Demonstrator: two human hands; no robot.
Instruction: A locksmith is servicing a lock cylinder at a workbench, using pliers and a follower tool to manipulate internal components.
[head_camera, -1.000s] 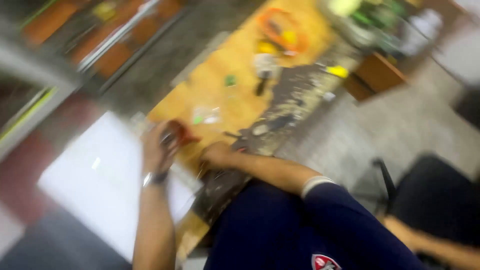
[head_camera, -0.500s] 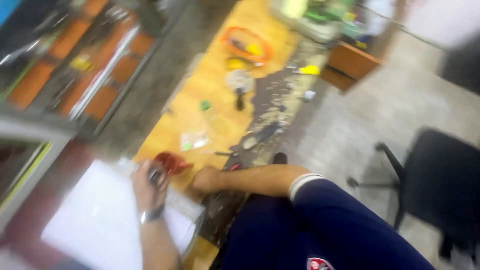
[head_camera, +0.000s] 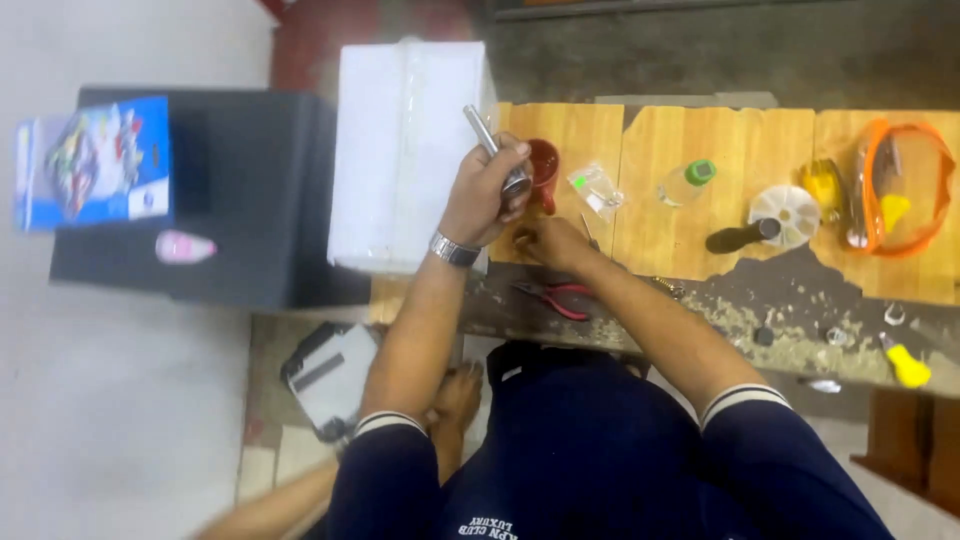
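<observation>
My left hand (head_camera: 485, 195) is raised over the left end of the wooden bench (head_camera: 720, 150) and grips a silver metal tool (head_camera: 488, 135). The tool's shaft points up and to the left, and its rounded head sits by my fingers. Right behind it stands a red cup-shaped part (head_camera: 545, 170), touching the tool's head. My right hand (head_camera: 552, 243) lies just below the red part with its fingers curled onto the bench. Whether it pinches something small is hidden.
A white foam box (head_camera: 405, 150) and a black cabinet (head_camera: 250, 190) stand to the left. Red-handled pliers (head_camera: 555, 296) lie near the bench's front edge. Further right are a plastic bag (head_camera: 597, 188), a green-capped bottle (head_camera: 687, 182), a white disc (head_camera: 785, 213) and orange goggles (head_camera: 900, 195).
The head camera has swung round and steadied, so the bench now runs level across the view. Both hands stay at the red part, the left still holding the metal tool.
</observation>
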